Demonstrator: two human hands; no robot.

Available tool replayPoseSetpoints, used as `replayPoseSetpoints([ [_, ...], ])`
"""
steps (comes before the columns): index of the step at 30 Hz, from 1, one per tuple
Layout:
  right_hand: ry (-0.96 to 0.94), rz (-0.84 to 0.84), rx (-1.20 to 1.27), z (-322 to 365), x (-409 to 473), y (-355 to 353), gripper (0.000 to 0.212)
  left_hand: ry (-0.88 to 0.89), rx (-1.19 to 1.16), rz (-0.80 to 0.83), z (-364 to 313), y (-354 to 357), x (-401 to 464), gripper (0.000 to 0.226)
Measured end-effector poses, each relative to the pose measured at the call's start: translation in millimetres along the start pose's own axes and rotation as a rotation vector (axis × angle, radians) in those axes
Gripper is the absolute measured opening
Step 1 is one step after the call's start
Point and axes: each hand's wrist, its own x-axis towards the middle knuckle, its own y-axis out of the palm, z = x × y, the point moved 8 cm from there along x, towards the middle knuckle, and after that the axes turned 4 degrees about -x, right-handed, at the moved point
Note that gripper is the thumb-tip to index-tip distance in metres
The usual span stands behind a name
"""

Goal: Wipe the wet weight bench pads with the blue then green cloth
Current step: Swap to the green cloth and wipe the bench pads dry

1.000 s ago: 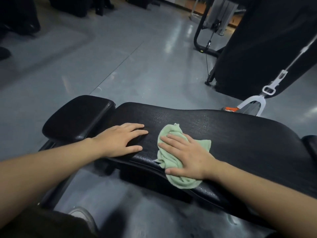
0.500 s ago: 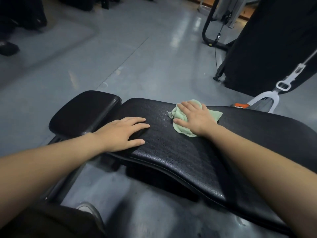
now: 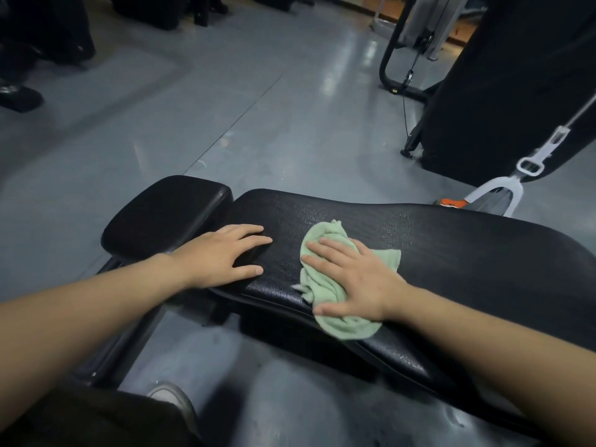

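Stage: the crumpled pale green terry cloth (image 3: 325, 287) is the one on the bench, so by the task's order this looks like the second, green pass; no blue cloth is in view.
Cloth position: it lies on the long black textured vinyl back pad (image 3: 419, 250), near the pad's left end, one corner hanging over the near edge.
Right hand: the right hand (image 3: 354, 279) presses flat on the cloth, fingers straight and slightly spread, thumb along the near edge; it pins the cloth rather than gripping it.
Left hand: the left hand (image 3: 225, 256) rests palm down on the left end of the same pad, fingers extended, holding nothing, seemingly bracing.
Done so far: small droplets glint on the pad right of the cloth and along the near edge, so that part appears still wet.
Left to do: probably the rest of the long pad toward the right, and the small black rounded seat pad (image 3: 164, 214); whether that one is wet cannot be told.
Surroundings: grey glossy gym floor (image 3: 225, 108).
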Motion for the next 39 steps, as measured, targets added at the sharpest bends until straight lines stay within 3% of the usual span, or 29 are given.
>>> replayPoseSetpoints([
  [6,0.251,0.029,0.004,-66.1,57.1,-1.9,0.114,-0.002,0.007,0.003,5.2,-0.6,-0.3,0.065],
  [12,0.455,0.106,-0.004,-88.3,78.6,3.1,0.094,-0.017,0.008,0.006,11.1,-1.4,-1.8,0.071],
  [17,0.266,0.149,-0.067,-18.3,50.7,-1.7,0.120,-0.067,-0.014,0.040,16.6,-1.7,-9.5,0.065],
  [21,0.068,0.066,-0.025,39.0,28.0,-3.9,0.101,-0.090,-0.023,0.074,22.6,-0.5,-14.7,0.069],
  [25,0.000,0.035,0.005,37.1,33.6,-2.2,0.091,-0.073,-0.021,0.068,26.2,0.9,-13.8,0.070],
  [30,0.146,0.069,-0.008,-9.3,80.3,-1.4,0.096,-0.043,-0.022,0.048,32.6,1.4,-9.8,0.070],
  [34,0.340,0.055,-0.010,-46.1,119.3,5.5,0.084,-0.013,-0.020,0.027,36.8,0.0,-8.0,0.069],
  [39,0.400,0.102,-0.038,-41.1,123.5,7.7,0.083,-0.032,-0.008,0.032,37.8,-2.3,-8.6,0.070],
])
